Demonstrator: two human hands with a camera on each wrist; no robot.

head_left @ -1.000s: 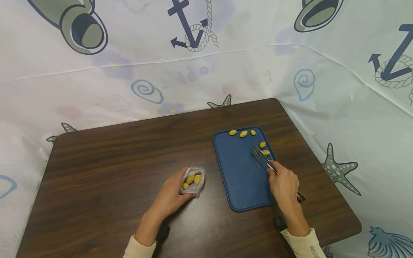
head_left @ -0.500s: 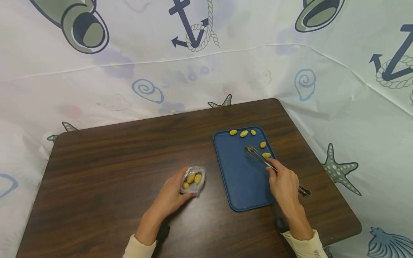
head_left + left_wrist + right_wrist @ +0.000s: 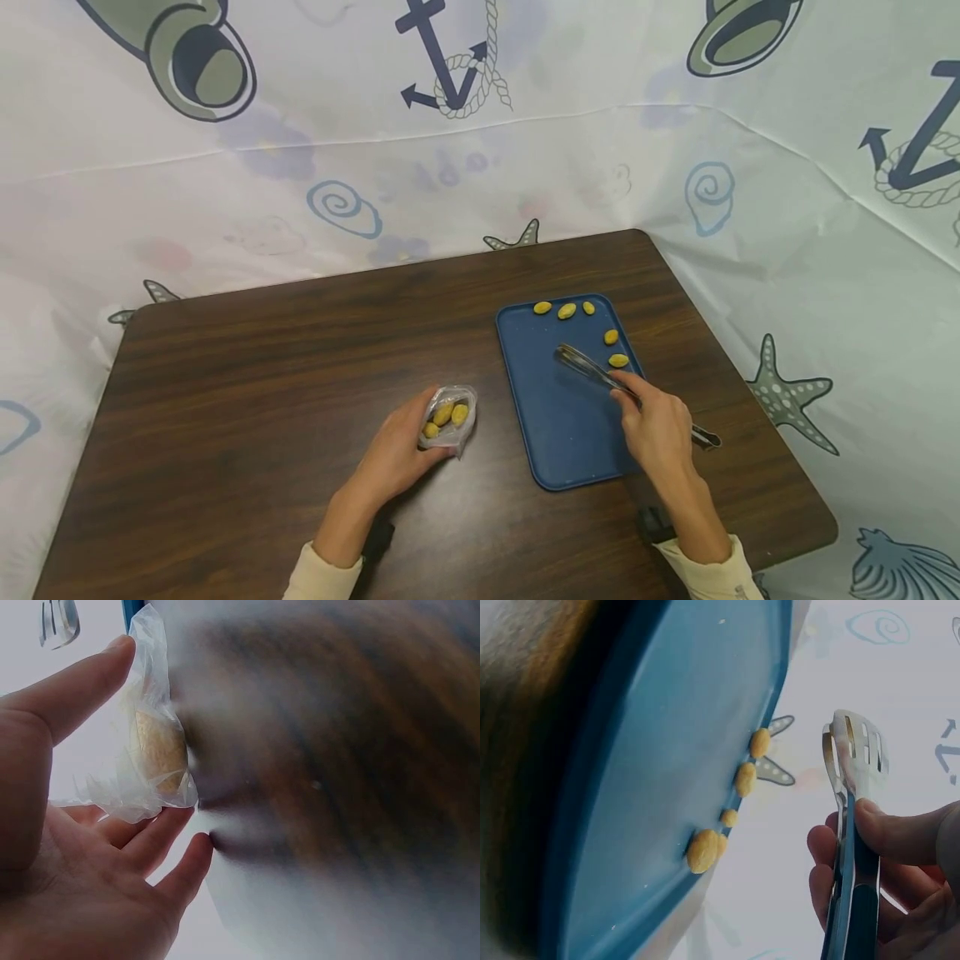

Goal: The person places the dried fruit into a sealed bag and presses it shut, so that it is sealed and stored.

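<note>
In the head view my left hand (image 3: 397,450) holds a small clear plastic bag (image 3: 467,433), its mouth facing up. Three yellow oval pieces (image 3: 443,414) show inside it. The left wrist view has the thumb on one side of the bag and the fingers on the other. My right hand (image 3: 658,425) grips metal tongs (image 3: 585,363) with slotted ends, which are nearly together and have nothing between them. These ends are over the blue tray (image 3: 543,425). Several similar yellow pieces (image 3: 618,361) lie along the tray's far and right edges.
The tray lies on a dark wood-grain table (image 3: 285,400), towards its right side. A white cloth (image 3: 420,192) with sea prints hangs behind and to the right of the table. The tongs' handle end (image 3: 707,438) reaches past the tray's right edge.
The tongs' ends have moved left, away from the nearest yellow piece on the tray's right side. That piece lies slightly nearer to me. The left hand and bag stay in place.
</note>
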